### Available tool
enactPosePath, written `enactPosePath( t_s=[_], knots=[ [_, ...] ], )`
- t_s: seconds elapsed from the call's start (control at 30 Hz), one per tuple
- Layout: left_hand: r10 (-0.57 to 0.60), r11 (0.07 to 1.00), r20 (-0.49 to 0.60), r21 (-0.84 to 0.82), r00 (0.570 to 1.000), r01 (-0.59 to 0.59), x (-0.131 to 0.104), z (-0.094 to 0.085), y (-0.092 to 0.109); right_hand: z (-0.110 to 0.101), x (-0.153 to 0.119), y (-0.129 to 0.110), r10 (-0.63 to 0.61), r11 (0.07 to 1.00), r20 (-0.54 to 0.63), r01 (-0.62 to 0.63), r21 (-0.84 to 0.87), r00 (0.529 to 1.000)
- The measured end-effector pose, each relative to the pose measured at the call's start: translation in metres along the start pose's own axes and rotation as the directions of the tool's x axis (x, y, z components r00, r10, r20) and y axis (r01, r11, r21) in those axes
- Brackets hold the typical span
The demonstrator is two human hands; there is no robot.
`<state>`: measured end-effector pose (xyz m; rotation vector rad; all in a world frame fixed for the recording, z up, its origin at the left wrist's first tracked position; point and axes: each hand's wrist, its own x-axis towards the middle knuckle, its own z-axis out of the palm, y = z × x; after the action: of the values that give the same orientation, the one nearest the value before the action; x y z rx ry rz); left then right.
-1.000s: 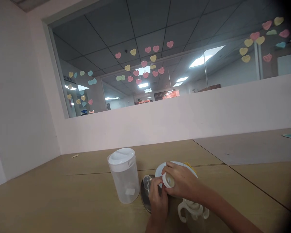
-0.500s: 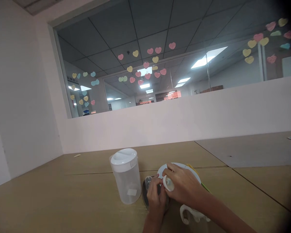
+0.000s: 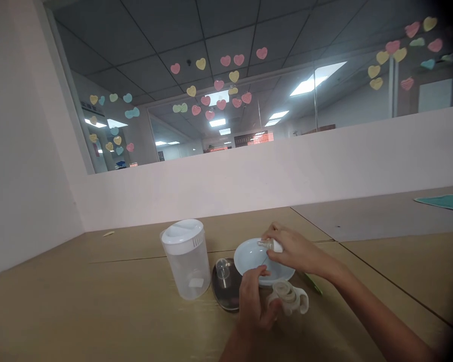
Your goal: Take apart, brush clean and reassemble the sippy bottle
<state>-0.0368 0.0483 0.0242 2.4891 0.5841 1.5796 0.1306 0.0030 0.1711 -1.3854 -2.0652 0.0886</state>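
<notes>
My right hand [image 3: 292, 249] is closed around a small white bottle [image 3: 275, 245] with a clear tip, held over the white bowl [image 3: 245, 254]. My left hand [image 3: 253, 299] has its fingers apart in front of the bowl, beside a white cup [image 3: 302, 300] with coiled, pale cloth-like material at its top. No object shows between its fingers. A dark round tray [image 3: 224, 294] lies left of my left hand, bearing a small clear cup [image 3: 222, 269].
A translucent pitcher [image 3: 191, 266] with a white lid stands left of the tray. Partly under my right forearm lies a green stick-like item [image 3: 312, 284]. A teal cloth [image 3: 447, 202] is at the far right. Behind the table [image 3: 136, 301] is a wall with a window.
My hands have moved apart. The right hand has carried the bottle over the bowl, while the left has moved off the tray toward the white cup. The camera view has shifted.
</notes>
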Motion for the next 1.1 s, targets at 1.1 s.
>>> enactPosePath(
  t_s=[1.1],
  knots=[
    [-0.014, 0.980, 0.057, 0.201, 0.998, 0.002, -0.001, 0.011, -0.004, 0.024, 0.001, 0.000, 0.057, 0.984, 0.259, -0.011, -0.176, 0.964]
  ],
)
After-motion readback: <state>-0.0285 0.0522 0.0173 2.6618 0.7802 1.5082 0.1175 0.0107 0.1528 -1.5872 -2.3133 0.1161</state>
